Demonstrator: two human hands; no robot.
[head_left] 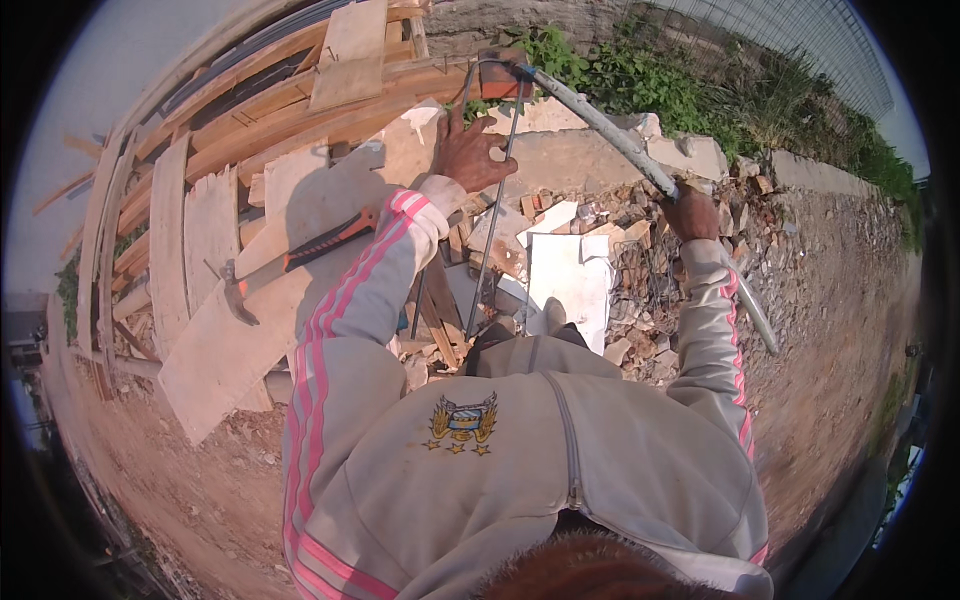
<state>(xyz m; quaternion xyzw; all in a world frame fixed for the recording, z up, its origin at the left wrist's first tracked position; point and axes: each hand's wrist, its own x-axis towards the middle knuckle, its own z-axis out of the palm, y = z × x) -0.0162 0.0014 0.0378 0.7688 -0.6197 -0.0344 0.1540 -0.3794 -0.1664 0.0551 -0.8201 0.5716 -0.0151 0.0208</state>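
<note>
My left hand (473,153) is at a thin, dark metal rod (497,195) bent into two long legs, its fingers curled over one leg and the thumb by the other. How firmly it grips is partly hidden. A long grey pipe (603,122) is wrapped in my right hand (692,213); its bluish far end meets the top of the rod at a reddish-brown block (500,82). The pipe's near end sticks out past my right forearm. Left of my left forearm, a claw hammer (325,242) with a black and orange handle lies on a wide board.
Wooden planks (330,130) are stacked at the left, with nails standing up in some. Broken brick and rubble (640,300) cover the ground by my feet, around a white sheet (568,285). Green plants (660,85) and a wire fence (800,40) border the far right.
</note>
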